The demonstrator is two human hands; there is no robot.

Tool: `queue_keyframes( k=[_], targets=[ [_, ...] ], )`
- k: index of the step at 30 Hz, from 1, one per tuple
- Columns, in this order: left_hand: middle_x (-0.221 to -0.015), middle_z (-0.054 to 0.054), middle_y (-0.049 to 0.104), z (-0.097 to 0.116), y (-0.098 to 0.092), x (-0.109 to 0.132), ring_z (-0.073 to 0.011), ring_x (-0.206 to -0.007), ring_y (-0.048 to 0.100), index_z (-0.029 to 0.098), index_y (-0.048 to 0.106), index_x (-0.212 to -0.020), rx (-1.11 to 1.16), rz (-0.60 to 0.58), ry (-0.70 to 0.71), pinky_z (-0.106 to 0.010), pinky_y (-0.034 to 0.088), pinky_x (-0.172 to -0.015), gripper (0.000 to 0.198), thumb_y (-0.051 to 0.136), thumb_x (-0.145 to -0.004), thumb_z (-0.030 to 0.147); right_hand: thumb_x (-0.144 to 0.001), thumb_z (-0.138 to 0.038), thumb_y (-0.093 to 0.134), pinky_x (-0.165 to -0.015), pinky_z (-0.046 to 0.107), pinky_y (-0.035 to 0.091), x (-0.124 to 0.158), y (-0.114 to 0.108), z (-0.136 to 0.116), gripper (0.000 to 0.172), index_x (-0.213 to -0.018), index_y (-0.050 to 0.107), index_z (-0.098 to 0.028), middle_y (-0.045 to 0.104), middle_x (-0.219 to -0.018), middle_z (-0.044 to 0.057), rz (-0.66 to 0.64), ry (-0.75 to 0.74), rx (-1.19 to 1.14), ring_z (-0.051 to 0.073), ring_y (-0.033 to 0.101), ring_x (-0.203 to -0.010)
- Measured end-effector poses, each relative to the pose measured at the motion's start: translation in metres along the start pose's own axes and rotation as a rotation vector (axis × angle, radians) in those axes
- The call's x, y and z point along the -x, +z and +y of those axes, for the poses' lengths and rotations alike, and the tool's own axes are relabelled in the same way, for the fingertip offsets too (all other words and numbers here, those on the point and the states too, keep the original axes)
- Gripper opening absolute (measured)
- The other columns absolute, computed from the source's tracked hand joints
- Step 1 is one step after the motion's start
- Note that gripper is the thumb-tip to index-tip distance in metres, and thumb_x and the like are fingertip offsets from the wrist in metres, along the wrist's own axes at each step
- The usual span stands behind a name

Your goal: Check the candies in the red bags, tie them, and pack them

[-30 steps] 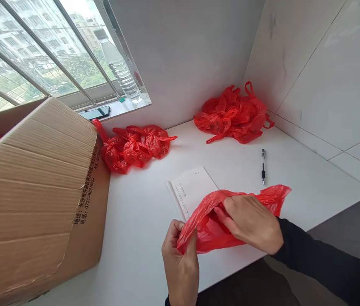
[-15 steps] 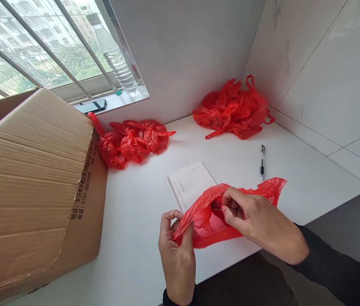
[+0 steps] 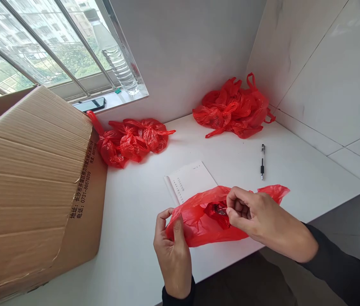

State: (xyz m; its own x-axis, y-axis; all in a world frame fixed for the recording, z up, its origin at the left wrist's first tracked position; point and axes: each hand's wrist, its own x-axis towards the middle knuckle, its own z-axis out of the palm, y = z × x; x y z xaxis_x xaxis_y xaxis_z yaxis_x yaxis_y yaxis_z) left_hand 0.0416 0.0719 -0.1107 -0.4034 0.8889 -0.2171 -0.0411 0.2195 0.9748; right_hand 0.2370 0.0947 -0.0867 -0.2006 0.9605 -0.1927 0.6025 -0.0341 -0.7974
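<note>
A red plastic bag (image 3: 195,227) is held above the front of the white table, its mouth spread open. My left hand (image 3: 173,248) pinches the bag's left edge between thumb and fingers. At the right side of the mouth, the thumb and forefinger of my right hand (image 3: 256,216) are closed in a pinch on a small, dark, shiny thing (image 3: 220,211). Its kind is too unclear to tell, and the bag and fingers partly cover it. Behind the bag lies an open notebook (image 3: 192,178) with handwritten marks, its lower part hidden.
A cardboard box (image 3: 36,182) stands at the left. Several knotted red bags (image 3: 133,142) lie beside it, and a heap of red bags (image 3: 233,110) sits at the back. A pen (image 3: 262,162) lies at right. On the sill are a water bottle (image 3: 119,63) and a phone (image 3: 90,104).
My left hand has moved slightly left and my right hand slightly right, stretching the bag's mouth wider. The dark, shiny thing at my right fingertips shows more.
</note>
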Motion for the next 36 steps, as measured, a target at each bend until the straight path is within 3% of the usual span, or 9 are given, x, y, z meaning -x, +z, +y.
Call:
queue_keyframes(
  k=[5, 13, 17, 22, 26, 29, 31, 33, 36],
  targets=[
    [-0.069, 0.003, 0.063, 0.001, -0.001, 0.002, -0.0124, -0.057, 0.057, 0.023, 0.058, -0.096, 0.010, -0.029, 0.005, -0.020, 0.047, -0.053, 0.035, 0.072, -0.083, 0.053, -0.092, -0.025, 0.054, -0.059, 0.029, 0.044, -0.001, 0.011, 0.003, 0.006, -0.090, 0.059, -0.025, 0.067, -0.072, -0.003, -0.155, 0.042, 0.109, 0.017, 0.062, -0.065],
    [-0.074, 0.000, 0.069, 0.002, -0.004, 0.005, -0.0177, -0.063, 0.066, 0.023, 0.058, -0.100, -0.008, -0.059, 0.010, -0.023, 0.049, -0.053, 0.037, 0.072, -0.082, 0.052, -0.100, -0.024, 0.046, -0.059, 0.033, 0.039, -0.001, 0.018, 0.014, 0.018, -0.089, 0.061, -0.025, 0.071, -0.076, 0.001, -0.166, -0.059, 0.536, 0.024, 0.069, -0.072],
    [-0.073, 0.001, 0.068, 0.008, -0.006, 0.006, -0.0157, -0.059, 0.062, 0.025, 0.058, -0.118, -0.076, -0.093, 0.055, -0.025, 0.051, -0.057, 0.042, 0.068, -0.087, 0.051, -0.102, -0.029, 0.045, -0.064, 0.035, 0.047, 0.004, 0.012, 0.008, 0.019, -0.095, 0.063, -0.027, 0.073, -0.083, -0.001, -0.138, -0.069, 0.471, 0.024, 0.070, -0.079],
    [-0.103, -0.007, 0.072, 0.012, -0.015, 0.006, -0.0193, -0.081, 0.067, 0.025, 0.069, -0.113, -0.171, -0.244, 0.108, -0.028, 0.055, -0.070, 0.033, 0.068, -0.088, 0.047, -0.104, -0.036, 0.043, -0.088, 0.035, 0.055, 0.025, -0.019, 0.006, 0.028, -0.126, 0.060, -0.036, 0.068, -0.121, 0.002, 0.170, -0.233, 0.284, 0.021, 0.065, -0.110],
    [-0.104, -0.008, 0.073, 0.015, -0.017, 0.012, -0.0217, -0.082, 0.069, 0.026, 0.067, -0.116, -0.092, -0.268, 0.027, -0.032, 0.058, -0.074, 0.041, 0.075, -0.081, 0.045, -0.094, -0.056, 0.055, -0.092, 0.044, 0.056, 0.041, -0.045, 0.039, 0.054, -0.144, 0.047, -0.038, 0.057, -0.138, 0.007, 0.392, -0.161, 0.510, 0.032, 0.054, -0.128],
    [-0.109, -0.008, 0.073, 0.017, -0.017, 0.016, -0.0215, -0.084, 0.070, 0.027, 0.062, -0.124, -0.007, -0.306, 0.021, -0.033, 0.058, -0.077, 0.051, 0.077, -0.078, 0.042, -0.089, -0.066, 0.058, -0.082, 0.044, 0.060, 0.046, -0.055, 0.064, 0.064, -0.144, 0.045, -0.038, 0.065, -0.125, 0.007, 0.303, 0.029, 0.537, 0.030, 0.066, -0.107],
    [-0.104, -0.007, 0.074, 0.018, -0.019, 0.017, -0.0211, -0.083, 0.070, 0.026, 0.064, -0.122, -0.007, -0.318, 0.020, -0.032, 0.057, -0.077, 0.045, 0.076, -0.081, 0.041, -0.092, -0.066, 0.053, -0.064, 0.035, 0.060, 0.047, -0.057, 0.070, 0.049, -0.133, 0.054, -0.040, 0.071, -0.107, 0.002, 0.210, 0.150, 0.462, 0.021, 0.069, -0.075],
    [-0.090, -0.006, 0.074, 0.020, -0.022, 0.015, -0.0199, -0.077, 0.069, 0.024, 0.069, -0.112, -0.039, -0.294, 0.032, -0.031, 0.055, -0.073, 0.032, 0.071, -0.086, 0.042, -0.095, -0.065, 0.048, -0.054, 0.029, 0.055, 0.047, -0.059, 0.066, 0.038, -0.120, 0.061, -0.041, 0.072, -0.094, -0.002, 0.175, 0.199, 0.375, 0.014, 0.060, -0.055],
    [-0.079, -0.003, 0.070, 0.023, -0.027, 0.010, -0.0170, -0.071, 0.065, 0.025, 0.077, -0.100, -0.094, -0.240, 0.178, -0.029, 0.052, -0.068, 0.020, 0.067, -0.091, 0.039, -0.092, -0.067, 0.052, -0.049, 0.024, 0.052, 0.044, -0.061, 0.050, 0.034, -0.109, 0.066, -0.040, 0.072, -0.094, -0.004, 0.275, 0.168, 0.234, 0.016, 0.065, -0.065]
  ],
)
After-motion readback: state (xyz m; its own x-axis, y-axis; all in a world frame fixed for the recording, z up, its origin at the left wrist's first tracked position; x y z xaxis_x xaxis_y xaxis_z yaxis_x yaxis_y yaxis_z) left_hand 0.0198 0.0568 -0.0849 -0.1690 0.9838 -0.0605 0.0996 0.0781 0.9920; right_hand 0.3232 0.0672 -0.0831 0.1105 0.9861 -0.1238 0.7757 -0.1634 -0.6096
